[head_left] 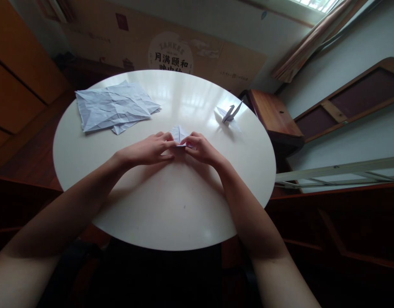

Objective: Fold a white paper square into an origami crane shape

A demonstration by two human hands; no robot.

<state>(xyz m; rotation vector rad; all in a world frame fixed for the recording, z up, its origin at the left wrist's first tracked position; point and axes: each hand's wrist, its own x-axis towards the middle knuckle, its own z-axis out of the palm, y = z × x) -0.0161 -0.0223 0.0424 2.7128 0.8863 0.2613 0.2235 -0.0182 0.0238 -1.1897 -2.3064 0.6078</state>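
A small piece of folded white paper point(179, 133) lies near the middle of the round table, partly hidden by my fingers. My left hand point(149, 149) grips its left side, with thumb and fingers at the near edge. On the opposite side, my right hand point(201, 147) pinches the paper's near right edge. Both hands meet close together at the fold. Beyond my right hand stands a finished-looking paper crane point(229, 114), apart from both hands.
The white round table point(171, 214) carries a stack of creased paper sheets point(113, 105) at its far left. A wooden cabinet point(275, 113) stands past the right edge. Wooden panels point(334, 218) are at the right, and a poster point(171, 53) hangs on the far wall.
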